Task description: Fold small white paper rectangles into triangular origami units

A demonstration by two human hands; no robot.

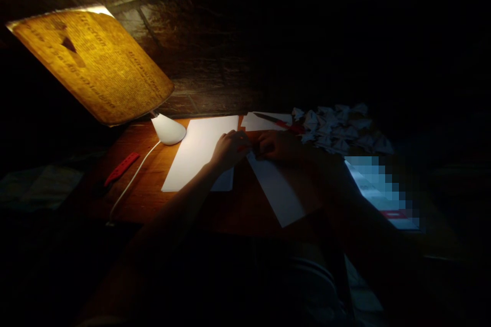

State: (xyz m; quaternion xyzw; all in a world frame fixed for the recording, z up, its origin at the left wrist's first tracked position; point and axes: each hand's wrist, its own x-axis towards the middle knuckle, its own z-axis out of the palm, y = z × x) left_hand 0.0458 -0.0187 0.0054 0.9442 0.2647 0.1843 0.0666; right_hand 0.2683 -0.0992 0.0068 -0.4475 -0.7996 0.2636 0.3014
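A long white strip of paper [278, 191] slants down toward me on the wooden table. My left hand [231, 148] is closed at its far end, fingers bent and pinching the paper there. Close beside it, my right hand [276, 144] is curled over the same end, mostly in shadow. Their fingertips nearly meet, and the small part of paper between them is largely hidden. Under my left wrist lies a stack of white paper sheets [199, 150]. Just beyond the hands are more white paper pieces [255, 121], with red-handled scissors [282, 123] resting on them.
A lamp with a printed yellow shade [95, 64] and white base [169, 130] lights the left side. Its white cord [134, 176] runs past a red utility knife [121, 167]. Several folded paper shapes [333, 130] cluster at back right, near a glowing screen [368, 191].
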